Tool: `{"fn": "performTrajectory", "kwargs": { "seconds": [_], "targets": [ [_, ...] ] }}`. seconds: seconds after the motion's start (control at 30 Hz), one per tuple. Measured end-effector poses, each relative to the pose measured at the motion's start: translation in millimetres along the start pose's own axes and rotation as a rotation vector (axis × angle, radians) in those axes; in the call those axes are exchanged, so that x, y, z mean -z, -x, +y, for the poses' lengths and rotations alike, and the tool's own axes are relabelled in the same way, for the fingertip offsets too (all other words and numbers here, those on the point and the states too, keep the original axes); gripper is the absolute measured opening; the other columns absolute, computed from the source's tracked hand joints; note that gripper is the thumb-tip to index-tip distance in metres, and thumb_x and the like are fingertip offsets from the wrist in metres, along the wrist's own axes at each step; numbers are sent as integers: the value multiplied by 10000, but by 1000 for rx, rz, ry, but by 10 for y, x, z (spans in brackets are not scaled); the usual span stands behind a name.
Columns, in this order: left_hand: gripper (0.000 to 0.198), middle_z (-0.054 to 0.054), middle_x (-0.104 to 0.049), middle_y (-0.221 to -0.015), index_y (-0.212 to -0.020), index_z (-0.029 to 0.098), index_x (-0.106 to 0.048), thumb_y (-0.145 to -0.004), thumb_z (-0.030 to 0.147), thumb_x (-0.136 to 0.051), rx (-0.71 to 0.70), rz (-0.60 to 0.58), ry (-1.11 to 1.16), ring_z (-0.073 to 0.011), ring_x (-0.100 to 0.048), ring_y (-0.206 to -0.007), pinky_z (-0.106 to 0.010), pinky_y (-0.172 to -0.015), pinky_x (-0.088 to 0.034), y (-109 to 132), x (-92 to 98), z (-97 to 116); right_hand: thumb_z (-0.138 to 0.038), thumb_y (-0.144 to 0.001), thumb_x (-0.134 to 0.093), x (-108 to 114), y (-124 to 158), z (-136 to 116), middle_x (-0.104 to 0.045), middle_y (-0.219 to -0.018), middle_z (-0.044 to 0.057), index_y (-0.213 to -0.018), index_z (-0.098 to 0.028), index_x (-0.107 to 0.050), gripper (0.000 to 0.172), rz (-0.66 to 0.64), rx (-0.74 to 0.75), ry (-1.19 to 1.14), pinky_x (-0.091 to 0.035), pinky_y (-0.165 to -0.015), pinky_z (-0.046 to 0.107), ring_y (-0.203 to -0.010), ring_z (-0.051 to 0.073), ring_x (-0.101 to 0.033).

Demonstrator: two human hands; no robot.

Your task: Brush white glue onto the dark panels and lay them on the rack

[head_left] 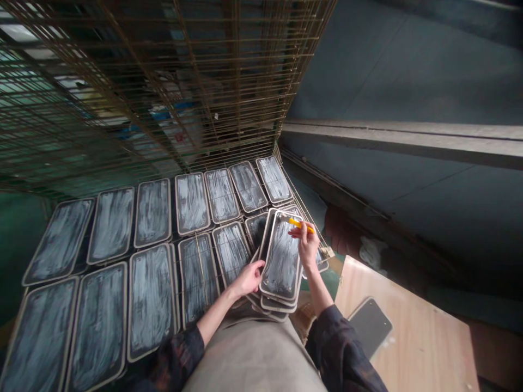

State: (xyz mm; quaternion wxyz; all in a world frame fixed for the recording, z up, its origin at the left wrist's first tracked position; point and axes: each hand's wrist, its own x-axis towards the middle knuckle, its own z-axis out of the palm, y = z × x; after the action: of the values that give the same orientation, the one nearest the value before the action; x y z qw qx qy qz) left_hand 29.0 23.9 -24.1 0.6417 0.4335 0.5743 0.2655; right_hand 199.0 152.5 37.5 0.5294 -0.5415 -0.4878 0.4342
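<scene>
A stack of dark rectangular panels with rounded corners and pale rims sits close to my body, its top panel (pixel 281 261) streaked with a whitish coating. My left hand (pixel 250 277) grips the left edge of this stack, fingers closed on the rim. In my right hand (pixel 306 242) is a brush with a yellow handle (pixel 300 224), held near the top panel's upper right corner. The brush's tip lies at the panel's upper end; whether it touches the surface I cannot tell.
Rows of similar white-streaked panels (pixel 151 212) lie on a wire rack (pixel 329 251) ahead and to the left. Tiers of wire grid (pixel 245 65) rise above it. At right, a wooden board (pixel 429 337) carries one grey panel (pixel 370 326). A grey wall (pixel 408 71) stands beyond.
</scene>
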Motion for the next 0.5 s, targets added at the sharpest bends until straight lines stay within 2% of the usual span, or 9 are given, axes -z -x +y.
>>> {"fn": "performTrajectory", "kwargs": {
  "seconds": [0.13,0.33,0.4,0.5],
  "targets": [
    [386,90,-475,-556,-1131,136,-531,-745,110,-524,6,10,-25,-50,-486,-357,-127,-363,-292,9,-7,14,-570,-839,-474,-17,13,86,-665,-654,4,-945,-185,-508,401,-53,-89,-12,-540,-494,244,-542,154,-664],
    [382,91,-468,-535,-1122,140,-534,-747,86,-490,-20,15,-42,-56,-489,-360,-127,-360,-290,21,-3,19,-563,-799,-543,179,84,25,-644,-577,-3,-925,-188,-519,396,-150,-267,-39,-512,-398,244,-471,180,-648],
    [372,91,-467,-535,-1114,143,-536,-748,94,-497,-27,11,-32,-57,-490,-361,-128,-361,-291,23,0,19,-564,-801,-539,199,50,-30,-645,-580,0,-922,-186,-526,397,-130,-271,-52,-516,-401,247,-473,182,-651],
    [353,91,-472,-538,-1105,141,-535,-753,121,-516,-30,1,-19,-54,-489,-359,-129,-364,-293,23,1,22,-555,-816,-525,129,-46,-63,-662,-637,4,-939,-189,-524,385,-83,-194,-103,-543,-468,255,-523,174,-668]
  ]
}}
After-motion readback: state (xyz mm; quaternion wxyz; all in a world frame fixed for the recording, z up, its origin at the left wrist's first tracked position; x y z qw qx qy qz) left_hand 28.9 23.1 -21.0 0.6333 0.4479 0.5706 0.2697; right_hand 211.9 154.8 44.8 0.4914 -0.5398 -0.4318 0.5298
